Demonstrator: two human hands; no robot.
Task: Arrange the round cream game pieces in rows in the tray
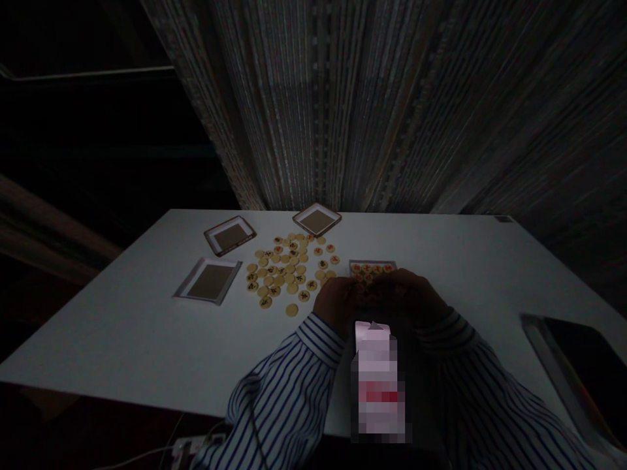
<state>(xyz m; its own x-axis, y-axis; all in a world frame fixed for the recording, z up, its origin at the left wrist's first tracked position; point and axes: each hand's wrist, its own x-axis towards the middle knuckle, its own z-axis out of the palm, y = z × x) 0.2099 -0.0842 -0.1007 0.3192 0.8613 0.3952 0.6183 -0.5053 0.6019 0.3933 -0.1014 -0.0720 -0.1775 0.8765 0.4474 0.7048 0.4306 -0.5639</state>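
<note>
A shallow box (372,262) with rows of round Chinese chess pieces (377,268), marked in red, lies in front of me. My left hand (336,301) is closed at the box's left side, its fingertips in shadow. From the right, my right hand (414,292) reaches across the box with bent fingers close over the pieces; whatever is between those fingers is too dark to make out. Left of the box, many loose Chinese chess pieces (291,269) are spread, some with characters up and some blank side up.
Three shallow framed trays, one at the left (210,281), one behind it (230,235) and one at the back (317,220), surround the loose pieces on the white table (147,339). A dark flat object (582,365) lies at right. A blurred-out bright patch (382,385) sits between my forearms. Curtains hang behind.
</note>
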